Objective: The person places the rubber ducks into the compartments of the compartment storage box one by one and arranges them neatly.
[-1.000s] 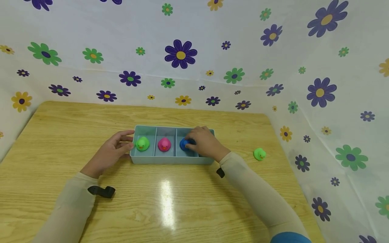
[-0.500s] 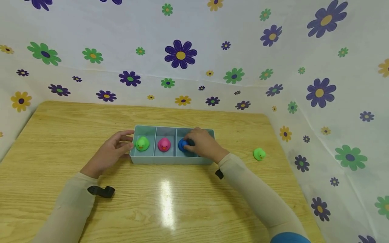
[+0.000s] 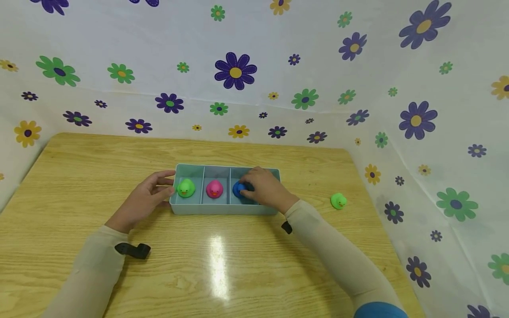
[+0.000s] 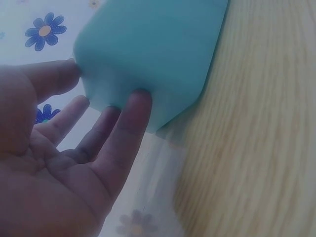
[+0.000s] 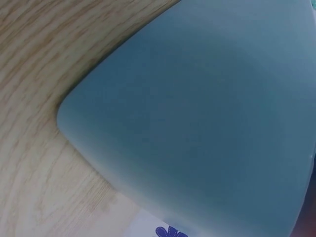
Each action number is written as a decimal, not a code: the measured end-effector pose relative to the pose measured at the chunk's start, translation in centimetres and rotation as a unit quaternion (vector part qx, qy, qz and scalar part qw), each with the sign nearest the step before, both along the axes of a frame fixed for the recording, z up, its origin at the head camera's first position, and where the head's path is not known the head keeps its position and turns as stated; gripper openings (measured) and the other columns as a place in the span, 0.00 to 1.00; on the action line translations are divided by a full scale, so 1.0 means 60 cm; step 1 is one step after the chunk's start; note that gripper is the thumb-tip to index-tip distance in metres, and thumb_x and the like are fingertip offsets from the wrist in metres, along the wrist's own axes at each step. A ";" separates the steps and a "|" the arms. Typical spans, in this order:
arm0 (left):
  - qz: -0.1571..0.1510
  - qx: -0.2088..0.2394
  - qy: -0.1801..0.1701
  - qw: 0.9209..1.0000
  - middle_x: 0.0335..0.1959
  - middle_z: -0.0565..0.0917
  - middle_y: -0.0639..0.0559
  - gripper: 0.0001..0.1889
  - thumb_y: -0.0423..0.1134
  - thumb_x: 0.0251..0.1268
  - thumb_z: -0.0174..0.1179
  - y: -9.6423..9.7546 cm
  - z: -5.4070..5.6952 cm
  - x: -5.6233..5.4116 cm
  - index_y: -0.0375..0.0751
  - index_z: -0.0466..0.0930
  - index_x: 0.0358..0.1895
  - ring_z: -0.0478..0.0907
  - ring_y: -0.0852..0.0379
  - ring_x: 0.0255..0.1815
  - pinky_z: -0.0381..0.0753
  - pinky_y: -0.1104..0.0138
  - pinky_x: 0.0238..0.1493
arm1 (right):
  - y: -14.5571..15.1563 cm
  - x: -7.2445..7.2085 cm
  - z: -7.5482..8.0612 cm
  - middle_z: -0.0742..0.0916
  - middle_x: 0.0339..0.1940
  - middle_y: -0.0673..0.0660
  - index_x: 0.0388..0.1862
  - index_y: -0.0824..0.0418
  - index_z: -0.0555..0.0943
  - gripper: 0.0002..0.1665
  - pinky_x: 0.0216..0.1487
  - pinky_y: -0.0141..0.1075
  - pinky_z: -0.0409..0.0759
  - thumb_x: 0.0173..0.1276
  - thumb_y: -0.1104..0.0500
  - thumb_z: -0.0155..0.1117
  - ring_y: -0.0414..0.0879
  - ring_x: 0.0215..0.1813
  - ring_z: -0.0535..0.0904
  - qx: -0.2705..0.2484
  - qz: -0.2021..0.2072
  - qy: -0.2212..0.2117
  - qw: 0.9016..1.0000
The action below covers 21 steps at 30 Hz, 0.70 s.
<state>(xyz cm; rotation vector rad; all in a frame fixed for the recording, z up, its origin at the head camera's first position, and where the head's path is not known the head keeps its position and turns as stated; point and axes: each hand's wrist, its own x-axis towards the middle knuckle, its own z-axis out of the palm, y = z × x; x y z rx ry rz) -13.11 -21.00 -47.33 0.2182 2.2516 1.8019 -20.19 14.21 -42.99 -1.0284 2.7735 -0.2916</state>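
A long light-blue divided tray (image 3: 222, 209) stands on the table. In its left compartment sits a green rubber duck (image 3: 186, 188), with a pink one (image 3: 214, 189) in the compartment beside it. My right hand (image 3: 268, 187) reaches over the rim and pinches a blue rubber duck (image 3: 239, 189), partly hidden by the fingers, right of the pink duck. The left hand (image 3: 143, 196) touches the tray's left end, its spread fingertips (image 4: 140, 101) against the end wall (image 4: 153, 54) in the left wrist view. The right wrist view is mostly filled by the tray's other end (image 5: 182, 118).
Another green rubber duck (image 3: 339, 201) sits on the wooden table (image 3: 171, 274), to the right of the tray. White flower-printed cloth (image 3: 159, 66) rises behind the table and along its sides. Black straps (image 3: 133, 251) show at both wrists.
My right hand and the blue duck have shifted slightly left within the tray. The left hand keeps its place at the tray's end.
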 end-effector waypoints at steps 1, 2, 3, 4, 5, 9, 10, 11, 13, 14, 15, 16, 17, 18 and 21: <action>0.000 0.002 0.000 1.000 0.69 0.69 0.34 0.31 0.45 0.83 0.53 0.000 0.000 0.000 0.45 0.56 0.82 0.74 0.39 0.64 0.86 0.64 0.50 | 0.000 0.000 0.000 0.88 0.55 0.55 0.57 0.61 0.86 0.18 0.73 0.50 0.71 0.76 0.51 0.67 0.53 0.65 0.77 0.001 0.000 0.000 1.000; -0.001 0.003 0.001 1.000 0.69 0.69 0.34 0.31 0.45 0.83 0.53 0.000 0.001 0.001 0.45 0.56 0.82 0.74 0.39 0.64 0.86 0.64 0.50 | 0.000 0.000 0.001 0.88 0.55 0.55 0.57 0.61 0.86 0.18 0.73 0.50 0.71 0.76 0.51 0.67 0.53 0.65 0.77 0.002 0.001 0.000 1.000; -0.001 0.005 0.000 1.000 0.69 0.69 0.34 0.31 0.45 0.83 0.54 0.000 0.001 0.001 0.45 0.56 0.82 0.74 0.40 0.64 0.86 0.64 0.50 | -0.001 0.001 0.003 0.88 0.55 0.56 0.58 0.61 0.86 0.19 0.73 0.49 0.71 0.76 0.51 0.67 0.53 0.65 0.77 0.004 0.001 -0.001 1.000; -0.001 0.006 0.000 1.000 0.69 0.69 0.34 0.31 0.45 0.83 0.54 0.000 0.000 0.001 0.45 0.56 0.82 0.74 0.40 0.64 0.86 0.64 0.50 | -0.001 0.001 0.004 0.88 0.56 0.56 0.58 0.61 0.85 0.19 0.74 0.49 0.70 0.76 0.51 0.66 0.53 0.66 0.77 0.008 0.001 0.000 1.000; 0.000 0.008 0.000 1.000 0.69 0.69 0.34 0.31 0.45 0.82 0.54 -0.001 0.000 0.000 0.45 0.57 0.82 0.74 0.40 0.63 0.86 0.65 0.50 | -0.001 0.002 0.005 0.87 0.57 0.56 0.59 0.61 0.85 0.20 0.74 0.49 0.70 0.76 0.50 0.66 0.54 0.66 0.77 0.011 0.001 0.000 1.000; 0.001 0.010 -0.003 1.000 0.69 0.68 0.34 0.32 0.46 0.82 0.54 0.000 -0.007 -0.001 0.45 0.57 0.81 0.75 0.42 0.63 0.86 0.65 0.50 | -0.001 0.006 0.011 0.86 0.60 0.57 0.63 0.62 0.82 0.25 0.74 0.49 0.71 0.76 0.48 0.66 0.54 0.67 0.77 0.024 -0.001 0.005 1.000; 0.001 0.009 -0.003 1.000 0.68 0.68 0.34 0.32 0.47 0.82 0.54 0.000 -0.009 -0.002 0.45 0.57 0.81 0.75 0.42 0.63 0.86 0.65 0.50 | 0.000 0.007 0.013 0.85 0.61 0.58 0.65 0.62 0.81 0.27 0.74 0.49 0.71 0.76 0.47 0.66 0.54 0.67 0.77 0.022 -0.002 0.005 1.000; 0.001 0.008 -0.004 1.000 0.68 0.69 0.35 0.32 0.47 0.82 0.54 0.000 -0.010 -0.002 0.45 0.57 0.81 0.75 0.42 0.63 0.86 0.65 0.50 | 0.002 0.009 0.016 0.84 0.62 0.58 0.67 0.62 0.80 0.28 0.73 0.48 0.71 0.76 0.47 0.67 0.55 0.68 0.77 0.015 -0.005 0.008 1.000; 0.002 0.006 -0.006 1.000 0.68 0.69 0.35 0.32 0.48 0.82 0.55 0.000 -0.011 -0.002 0.46 0.57 0.81 0.74 0.42 0.63 0.86 0.65 0.50 | 0.009 0.012 0.021 0.82 0.63 0.59 0.69 0.63 0.77 0.31 0.73 0.48 0.72 0.75 0.48 0.68 0.55 0.68 0.76 -0.004 -0.012 0.014 1.000; 0.002 0.006 -0.006 1.000 0.68 0.69 0.35 0.32 0.48 0.82 0.55 0.000 -0.011 -0.002 0.46 0.57 0.81 0.74 0.41 0.63 0.86 0.65 0.50 | 0.014 0.013 0.024 0.82 0.64 0.59 0.70 0.63 0.76 0.32 0.72 0.48 0.73 0.74 0.49 0.69 0.55 0.68 0.75 -0.018 -0.016 0.017 1.000; 0.002 0.006 -0.007 1.000 0.69 0.69 0.35 0.32 0.48 0.82 0.55 0.001 -0.010 -0.001 0.46 0.57 0.81 0.74 0.41 0.64 0.86 0.65 0.50 | 0.022 0.015 0.027 0.81 0.64 0.59 0.71 0.63 0.76 0.32 0.72 0.48 0.73 0.74 0.50 0.69 0.54 0.68 0.75 -0.032 -0.021 0.019 0.999; 0.001 0.005 -0.007 1.000 0.69 0.69 0.35 0.32 0.48 0.82 0.54 0.001 -0.009 -0.001 0.46 0.57 0.82 0.74 0.41 0.64 0.86 0.65 0.51 | 0.030 0.017 0.030 0.81 0.64 0.59 0.71 0.63 0.75 0.32 0.72 0.48 0.73 0.74 0.51 0.70 0.54 0.69 0.74 -0.046 -0.025 0.020 0.998; 0.001 0.006 -0.006 1.000 0.69 0.69 0.35 0.32 0.48 0.82 0.54 0.001 -0.008 -0.001 0.46 0.57 0.82 0.74 0.40 0.64 0.86 0.65 0.51 | 0.040 0.017 0.033 0.81 0.64 0.58 0.71 0.63 0.75 0.32 0.72 0.48 0.73 0.73 0.52 0.70 0.54 0.68 0.74 -0.060 -0.030 0.021 0.998; 0.000 0.007 -0.006 1.000 0.69 0.69 0.35 0.32 0.48 0.82 0.54 0.002 -0.006 0.000 0.45 0.57 0.82 0.74 0.40 0.64 0.86 0.65 0.51 | 0.052 0.018 0.036 0.81 0.64 0.58 0.71 0.63 0.75 0.31 0.72 0.48 0.73 0.73 0.53 0.70 0.53 0.68 0.74 -0.071 -0.032 0.020 0.997; 0.001 0.006 -0.003 1.000 0.69 0.68 0.34 0.32 0.47 0.82 0.54 0.001 -0.002 0.000 0.45 0.57 0.82 0.73 0.39 0.64 0.86 0.65 0.51 | 0.093 0.017 0.043 0.81 0.64 0.58 0.70 0.63 0.76 0.30 0.71 0.49 0.74 0.74 0.54 0.70 0.54 0.68 0.75 -0.096 -0.038 0.009 0.995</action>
